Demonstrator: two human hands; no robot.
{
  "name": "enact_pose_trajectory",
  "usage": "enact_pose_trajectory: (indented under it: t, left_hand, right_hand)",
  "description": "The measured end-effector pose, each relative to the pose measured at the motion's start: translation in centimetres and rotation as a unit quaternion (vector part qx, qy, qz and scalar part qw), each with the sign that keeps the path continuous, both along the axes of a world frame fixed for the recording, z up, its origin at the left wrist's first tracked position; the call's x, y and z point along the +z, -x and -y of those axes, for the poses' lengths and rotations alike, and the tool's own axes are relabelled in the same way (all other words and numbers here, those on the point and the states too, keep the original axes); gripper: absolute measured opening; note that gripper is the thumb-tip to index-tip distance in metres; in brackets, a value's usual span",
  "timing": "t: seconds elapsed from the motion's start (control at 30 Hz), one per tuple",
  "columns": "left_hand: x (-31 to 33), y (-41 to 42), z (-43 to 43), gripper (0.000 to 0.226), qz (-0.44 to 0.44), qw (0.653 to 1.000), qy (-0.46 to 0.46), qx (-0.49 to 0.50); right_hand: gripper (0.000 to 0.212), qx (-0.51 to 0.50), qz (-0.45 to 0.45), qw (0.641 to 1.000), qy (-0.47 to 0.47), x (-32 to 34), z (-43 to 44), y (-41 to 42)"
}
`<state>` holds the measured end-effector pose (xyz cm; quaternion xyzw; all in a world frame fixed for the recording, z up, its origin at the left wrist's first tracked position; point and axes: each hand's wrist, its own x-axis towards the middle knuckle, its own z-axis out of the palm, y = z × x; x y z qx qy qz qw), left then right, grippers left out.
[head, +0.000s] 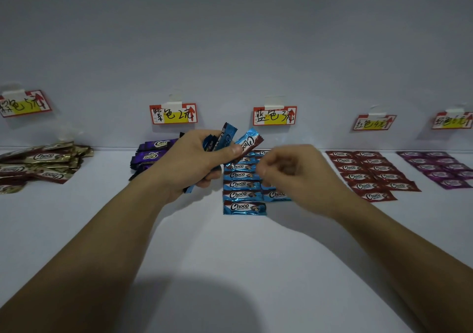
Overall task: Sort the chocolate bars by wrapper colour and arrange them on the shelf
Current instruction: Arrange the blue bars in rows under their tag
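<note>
My left hand [197, 161] grips a fanned bunch of blue-wrapped chocolate bars [229, 138] above the white shelf [230, 250]. Below it, blue bars [242, 194] lie in two neat columns under the blue price tag [275, 115]. My right hand [294, 171] hovers over the right blue column with its fingers curled; I see nothing held in it. To the left lies a purple pile [151, 153], partly hidden by my left hand. Red bars [371, 174] sit in rows to the right.
A loose heap of gold and brown bars [41, 163] lies at the far left. Magenta bars [440, 168] are lined up at the far right. Price tags hang on the back wall [230, 38] above each group. My shadow falls on the shelf's front.
</note>
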<state>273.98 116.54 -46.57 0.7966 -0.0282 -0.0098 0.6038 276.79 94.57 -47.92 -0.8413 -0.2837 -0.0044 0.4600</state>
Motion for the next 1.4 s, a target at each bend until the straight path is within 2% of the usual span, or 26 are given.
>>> enact_pose_trajectory:
  t: [0.03, 0.1, 0.17, 0.23, 0.33, 0.43, 0.5, 0.6, 0.67, 0.73, 0.83, 1.0, 1.17, 1.4]
  left_hand:
    - [0.0, 0.0, 0.1, 0.024, 0.002, 1.000, -0.009, 0.001]
    - [0.1, 0.1, 0.3, 0.025, 0.001, 1.000, -0.025, -0.003]
    - [0.0, 0.3, 0.8, 0.026, 0.002, 0.999, -0.032, -0.018]
    - [-0.1, 0.6, 1.5, 0.024, 0.005, 0.998, -0.043, -0.042]
    - [-0.2, 0.9, 2.1, 0.024, 0.016, 0.996, -0.055, -0.063]
    - [0.0, 0.7, 1.8, 0.024, 0.065, 0.994, -0.076, -0.054]
    - [-0.3, 0.5, 1.3, 0.013, 0.109, 0.980, -0.153, -0.063]
    - [-1.1, 0.3, 1.3, 0.005, 0.138, 0.933, -0.315, -0.108]
    - [-1.5, 0.2, 1.4, 0.012, 0.134, 0.904, -0.382, -0.133]
    - [-1.7, 0.2, 1.6, 0.018, 0.140, 0.886, -0.416, -0.150]
    - [-1.9, 0.0, 1.4, 0.016, 0.153, 0.885, -0.406, -0.166]
    - [-2.1, -0.1, 1.1, 0.013, 0.147, 0.885, -0.401, -0.187]
    - [-2.4, -0.2, 1.2, 0.014, 0.140, 0.887, -0.396, -0.192]
    - [-2.5, -0.4, 1.1, 0.012, 0.140, 0.886, -0.395, -0.199]
  right_hand:
    - [0.005, -0.023, -0.014, 0.998, -0.057, 0.4, 0.1, 0.0]
    - [0.016, -0.032, -0.037, 0.991, -0.123, 1.2, 0.4, 0.0]
    - [0.030, 0.008, -0.069, 0.988, -0.135, 1.6, 0.5, 0.2]
    - [0.036, 0.035, -0.084, 0.986, -0.137, 1.4, 0.5, 0.4]
    - [0.026, 0.018, -0.061, 0.988, -0.140, 1.2, 0.4, 0.3]
    - [0.016, -0.012, -0.049, 0.986, -0.161, 2.1, 1.2, -0.1]
    - [0.022, -0.018, -0.055, 0.993, -0.107, 2.9, 2.1, -0.4]
    - [0.025, 0.032, -0.040, 0.998, 0.037, 2.9, 3.7, -0.3]
    - [0.022, 0.041, 0.014, 0.995, 0.095, 1.7, 4.6, 0.1]
    - [0.015, 0.035, 0.062, 0.993, 0.099, 0.1, 5.3, 0.4]
    - [0.016, 0.027, 0.072, 0.994, 0.074, -1.5, 6.0, 0.3]
    - [0.018, 0.039, 0.176, 0.975, 0.127, -2.3, 5.8, 0.1]
    - [0.010, 0.025, 0.158, 0.980, 0.121, -2.5, 6.2, 0.9]
    - [0.014, 0.034, 0.139, 0.978, 0.152, -2.7, 6.3, 1.0]
